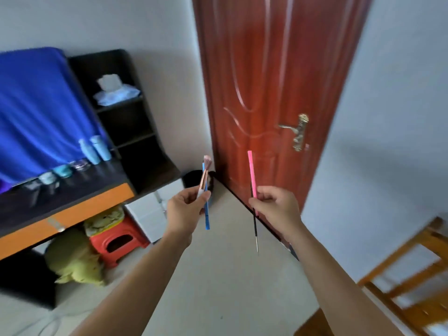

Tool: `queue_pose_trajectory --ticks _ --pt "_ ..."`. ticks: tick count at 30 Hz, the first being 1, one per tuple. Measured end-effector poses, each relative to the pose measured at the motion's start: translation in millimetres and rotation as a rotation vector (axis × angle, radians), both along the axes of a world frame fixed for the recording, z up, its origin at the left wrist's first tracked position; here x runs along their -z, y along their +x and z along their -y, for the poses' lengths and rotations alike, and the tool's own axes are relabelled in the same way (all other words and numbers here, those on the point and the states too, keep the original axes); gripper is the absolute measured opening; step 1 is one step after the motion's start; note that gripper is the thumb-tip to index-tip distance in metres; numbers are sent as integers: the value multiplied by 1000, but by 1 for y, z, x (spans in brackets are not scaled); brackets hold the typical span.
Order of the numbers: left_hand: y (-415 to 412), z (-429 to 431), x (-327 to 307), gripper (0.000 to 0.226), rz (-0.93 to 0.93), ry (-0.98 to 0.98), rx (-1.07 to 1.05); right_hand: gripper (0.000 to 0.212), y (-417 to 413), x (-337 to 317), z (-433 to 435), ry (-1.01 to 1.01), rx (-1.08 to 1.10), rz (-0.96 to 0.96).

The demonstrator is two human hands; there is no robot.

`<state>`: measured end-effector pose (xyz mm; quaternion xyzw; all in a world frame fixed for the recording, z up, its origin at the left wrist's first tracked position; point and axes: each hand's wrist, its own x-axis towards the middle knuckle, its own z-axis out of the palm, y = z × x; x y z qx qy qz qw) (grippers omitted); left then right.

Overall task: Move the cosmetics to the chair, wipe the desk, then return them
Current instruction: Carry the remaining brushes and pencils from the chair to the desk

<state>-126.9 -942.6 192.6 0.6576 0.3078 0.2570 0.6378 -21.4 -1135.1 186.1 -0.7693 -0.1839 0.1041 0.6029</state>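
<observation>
My left hand (186, 204) is shut on a makeup brush (204, 173) with a pink tip and a blue pencil (206, 219), held upright over the floor. My right hand (274, 204) grips a pink pencil (251, 168) and a thin black liner brush (255, 229) that points down. On the dark desk (80, 190) at the left stand two pale blue bottles (95, 149) and a row of small jars (63, 170). A wooden chair (412, 270) shows at the lower right edge, blurred.
A blue cloth (36, 110) hangs behind the desk. A tissue pack (116, 90) lies on the dark shelf unit. Under the desk sit a red stool (118, 241) and a green plush (72, 258). A red door (271, 93) and a black bin (196, 180) stand ahead.
</observation>
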Motion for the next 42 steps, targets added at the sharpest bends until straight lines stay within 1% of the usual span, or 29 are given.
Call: queue_pose_trajectory --ticks 4,11,14,18,25,29,37,42 --pt "-76 -100 -5 4 46 -20 -150 21 -41 -7 -120 7 -133 18" --pt "-210 -279 -13 5 30 32 -394 22 -132 -17 -328 44 -314 0" --pt "-248 -337 -14 6 32 0 -470 24 -163 -17 -396 38 -388 6" --pt "-277 -396 -3 6 28 -9 -514 26 -186 -4 -469 27 -465 -31" --pt "-282 -496 31 6 -29 -41 -545 30 -190 36 -590 -14 -490 -64" --pt "-259 -583 49 6 -49 -65 -545 29 -169 58 -679 -18 -487 -80" --pt "-209 -762 49 8 -98 -95 -572 26 -118 54 -858 4 -456 -166" --pt "-206 -845 66 6 -132 -108 -576 25 -111 67 -942 -58 -451 -192"
